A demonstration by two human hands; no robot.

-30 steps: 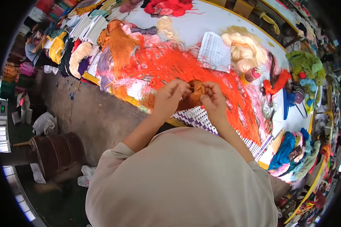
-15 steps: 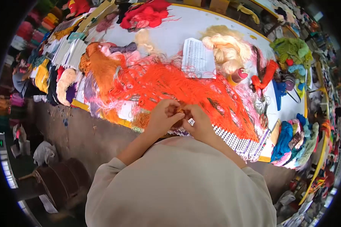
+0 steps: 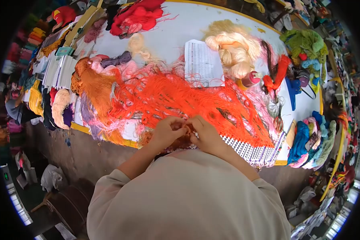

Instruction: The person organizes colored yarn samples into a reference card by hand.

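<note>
My left hand (image 3: 169, 132) and my right hand (image 3: 204, 134) are close together at the table's near edge, fingers bent in pinches. Brownish-orange threads (image 3: 186, 138) show between and below them. Exactly which strand each hand grips is too small to tell. A wide spread of loose red-orange thread (image 3: 180, 96) lies just beyond my hands. To the right, a row of white cards with dark marks (image 3: 244, 150) runs under the thread along the edge. A printed sheet (image 3: 204, 64) lies behind the thread, beside cream skeins (image 3: 234, 48).
Brown-orange yarn (image 3: 94, 86) and a stack of white cards (image 3: 60, 72) are at the left. A thread cone (image 3: 251, 79) stands right of centre. Blue skeins (image 3: 300, 140) hang at the right edge. Two other people (image 3: 64, 16) (image 3: 14, 108) are partly visible at far left.
The view has shifted a little, so the table's things at the left appear further left and lower. Both my hands remain together in pinches, slightly lower in view.
</note>
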